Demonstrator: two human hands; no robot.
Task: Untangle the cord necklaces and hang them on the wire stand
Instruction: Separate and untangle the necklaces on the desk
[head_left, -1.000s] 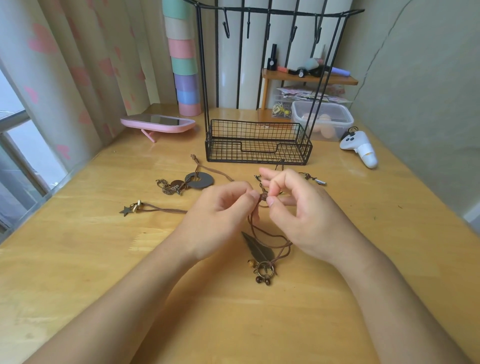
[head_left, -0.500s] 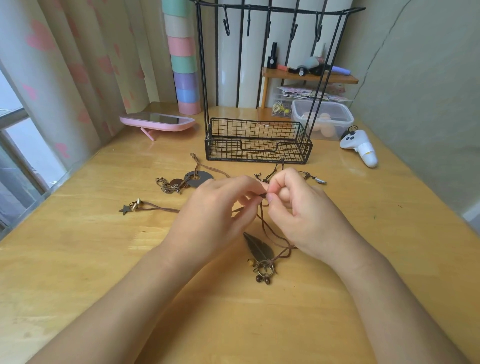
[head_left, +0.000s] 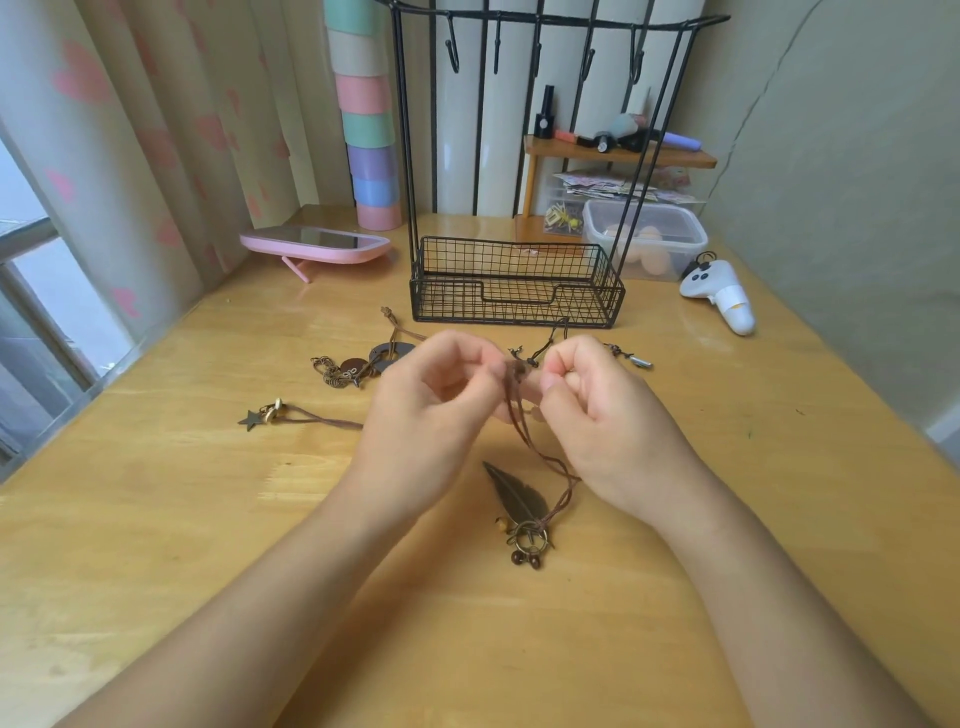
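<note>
Heart-print curtain (head_left: 130, 130), wooden table (head_left: 156, 545), perhaps window (head_left: 31, 296).

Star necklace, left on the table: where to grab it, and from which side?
Pinch its brown cord just right of the star pendant, coming from above. The star lies flat on the table, offering little edge; the cord runs straight over bare wood. The left hand is nearer, but it and the right hand now pinch the feather necklace's cord.
</note>
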